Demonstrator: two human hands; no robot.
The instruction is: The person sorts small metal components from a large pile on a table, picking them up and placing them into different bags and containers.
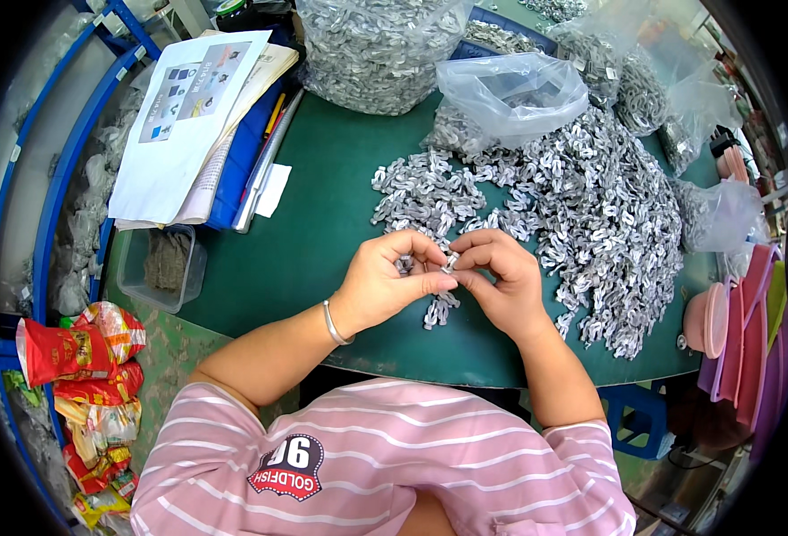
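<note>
My left hand (392, 279) and my right hand (501, 279) meet over the near part of the green table. Between their thumbs and fingertips they pinch one small silver metal piece (450, 262). More of the metal shows inside the curled fingers of my left hand. Just beyond my hands lies a loose heap of small looped metal pieces (425, 192). To the right spreads a much larger pile of the same metal pieces (604, 241). A few pieces (441, 308) lie on the table below my fingertips.
Clear plastic bags (380, 54) full of metal pieces stand along the back, one bag (512, 89) gaping. At left are papers (184, 116) on a blue holder, pens (269, 152) and a plastic tub (139, 268). Snack packets (86, 357) hang by a blue rack (50, 214).
</note>
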